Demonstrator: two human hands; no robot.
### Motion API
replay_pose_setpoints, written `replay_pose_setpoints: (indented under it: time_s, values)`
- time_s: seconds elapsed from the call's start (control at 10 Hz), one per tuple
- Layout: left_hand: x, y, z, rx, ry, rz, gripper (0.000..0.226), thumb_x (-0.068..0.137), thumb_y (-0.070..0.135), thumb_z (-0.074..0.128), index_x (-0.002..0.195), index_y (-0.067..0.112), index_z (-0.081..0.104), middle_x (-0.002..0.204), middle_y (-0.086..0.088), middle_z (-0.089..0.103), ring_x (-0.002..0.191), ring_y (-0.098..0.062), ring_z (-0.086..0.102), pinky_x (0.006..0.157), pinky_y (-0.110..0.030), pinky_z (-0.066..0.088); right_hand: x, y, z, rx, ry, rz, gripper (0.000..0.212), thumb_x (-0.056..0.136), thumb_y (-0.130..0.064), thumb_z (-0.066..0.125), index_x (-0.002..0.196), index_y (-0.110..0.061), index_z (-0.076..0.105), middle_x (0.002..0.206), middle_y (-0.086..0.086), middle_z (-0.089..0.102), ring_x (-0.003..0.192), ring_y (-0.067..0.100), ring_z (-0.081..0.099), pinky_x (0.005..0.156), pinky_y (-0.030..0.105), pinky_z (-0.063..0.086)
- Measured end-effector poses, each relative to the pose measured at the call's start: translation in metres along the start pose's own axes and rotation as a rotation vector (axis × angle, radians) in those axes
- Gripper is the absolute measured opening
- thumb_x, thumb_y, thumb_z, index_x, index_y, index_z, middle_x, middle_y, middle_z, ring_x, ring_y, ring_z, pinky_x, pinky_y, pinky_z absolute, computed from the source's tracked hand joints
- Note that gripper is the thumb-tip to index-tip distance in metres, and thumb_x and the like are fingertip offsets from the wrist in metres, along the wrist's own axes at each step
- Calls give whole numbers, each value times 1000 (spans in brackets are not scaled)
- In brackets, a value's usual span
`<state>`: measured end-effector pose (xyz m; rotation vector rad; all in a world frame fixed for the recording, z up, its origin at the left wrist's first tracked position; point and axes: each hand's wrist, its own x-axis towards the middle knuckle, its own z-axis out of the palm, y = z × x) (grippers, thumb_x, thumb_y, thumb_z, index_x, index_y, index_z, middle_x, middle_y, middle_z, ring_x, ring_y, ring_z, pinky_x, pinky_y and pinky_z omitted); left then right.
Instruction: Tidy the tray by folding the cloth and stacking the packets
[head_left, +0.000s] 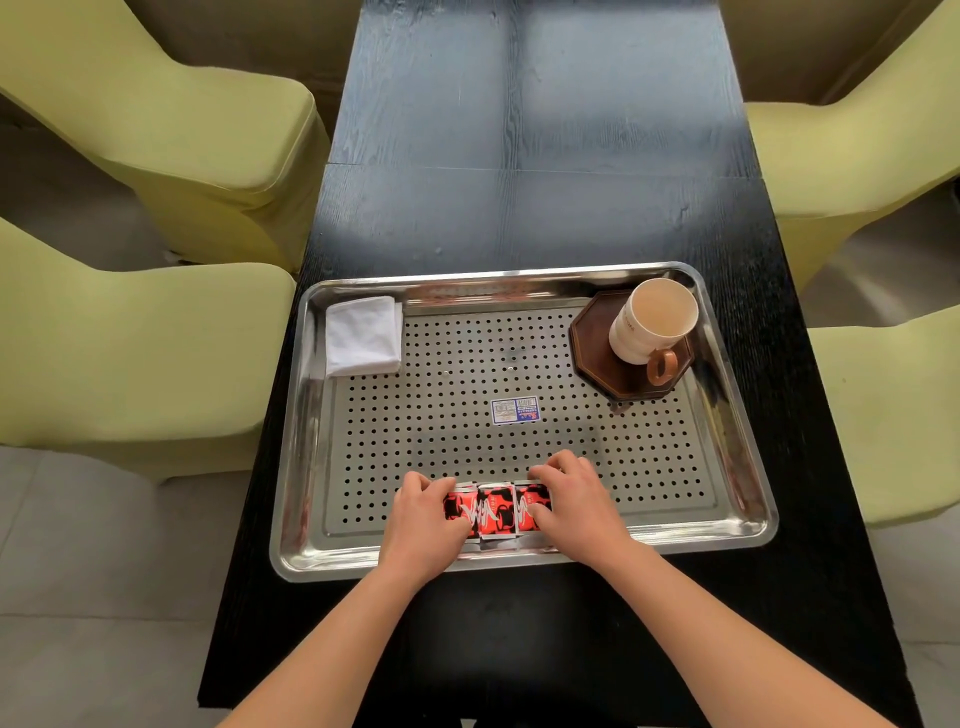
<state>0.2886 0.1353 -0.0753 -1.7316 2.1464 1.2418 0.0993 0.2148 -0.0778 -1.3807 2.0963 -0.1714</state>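
Both forearms reach in from 6 o'clock, palms down. Left hand (423, 519) and right hand (576, 501) curl fingers onto the two ends of a row of red-black packets (496, 509), pressing inward from 9 and 3 o'clock. Packets lie between the hands at the tray's (737, 457) near rim, 6 o'clock edge. Perforated tray floor is open from centre toward 12; small label sticker (515, 410) mid-tray. Folded white cloth (363, 335) at 10 o'clock corner. Cup (652, 319) on dark coaster (597, 343) at 2 o'clock. Tray sits on black tabletop (519, 156).
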Motion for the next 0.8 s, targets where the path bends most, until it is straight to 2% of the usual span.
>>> replay_pose_setpoints:
  time_s: [0.1, 0.3, 0.5, 0.7, 0.8]
  values:
    - [0, 2, 0, -11, 2, -8, 58, 86, 26, 61, 142, 22, 48, 112, 4, 41, 107, -11, 43, 84, -26, 39, 0, -2, 1, -26, -5, -26, 36, 95, -29, 61, 130, -19, 62, 123, -5, 51, 115, 15, 42, 98, 31, 45]
    - [-2, 2, 0, -27, 1, -23, 57, 86, 22, 62, 142, 21, 48, 114, 3, 40, 105, -12, 46, 86, -28, 47, -2, -3, 2, -11, -9, -23, 40, 94, -30, 62, 133, -22, 59, 122, -5, 50, 116, 14, 42, 100, 30, 44]
    - [-2, 4, -1, -29, 22, -18, 55, 86, 24, 60, 140, 26, 49, 112, 4, 41, 102, -14, 50, 85, -30, 49, -3, -2, -1, 11, -12, 3, 38, 95, -36, 60, 132, -26, 58, 122, -6, 50, 116, 13, 42, 99, 31, 45]
    - [-7, 7, -15, 230, 116, 92, 49, 91, 33, 52, 139, 28, 44, 116, 3, 45, 108, -15, 44, 89, -33, 46, 3, -13, -22, -16, -3, -26, 39, 96, -42, 58, 133, -29, 57, 125, -8, 51, 120, 14, 43, 96, 35, 48]
    - [-10, 9, -25, 298, 177, 136, 51, 91, 34, 51, 141, 27, 41, 118, 3, 47, 105, -16, 46, 90, -33, 45, 4, -19, -39, -1, 26, -72, 48, 96, -44, 59, 140, -28, 51, 130, -7, 50, 124, 14, 43, 100, 34, 45]
